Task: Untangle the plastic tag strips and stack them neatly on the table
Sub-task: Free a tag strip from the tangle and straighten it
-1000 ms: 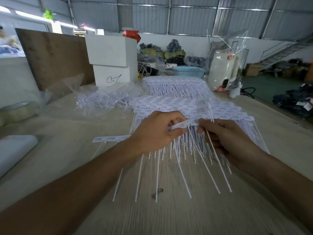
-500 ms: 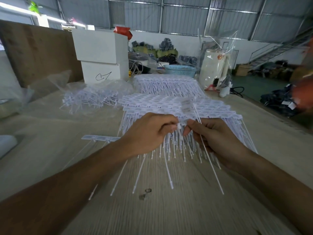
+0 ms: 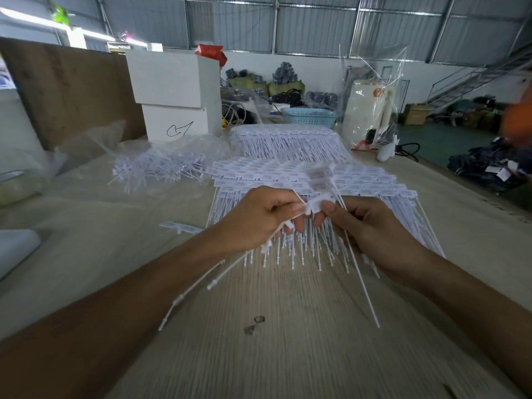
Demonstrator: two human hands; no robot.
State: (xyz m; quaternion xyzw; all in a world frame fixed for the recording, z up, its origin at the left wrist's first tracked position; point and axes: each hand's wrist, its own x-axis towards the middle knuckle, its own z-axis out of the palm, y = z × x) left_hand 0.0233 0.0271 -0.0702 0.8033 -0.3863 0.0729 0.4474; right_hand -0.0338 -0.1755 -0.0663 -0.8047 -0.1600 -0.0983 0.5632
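Wooden table (image 3: 288,355): left hand (image 3: 259,217), right hand (image 3: 371,226) pinch tag strip (image 3: 316,204), apparently tangled, above stack (image 3: 359,180).

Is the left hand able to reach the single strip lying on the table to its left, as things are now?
Probably not at once. The left hand already grips tag strips together with the right hand. The single strip lies close by, with bare table between, so the way is free once it lets go.

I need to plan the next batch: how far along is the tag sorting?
Done: two neat stacks of white plastic tag strips, near and far. In hand: left hand and right hand grip one strip. Left: the tangled pile in clear plastic and a loose strip.
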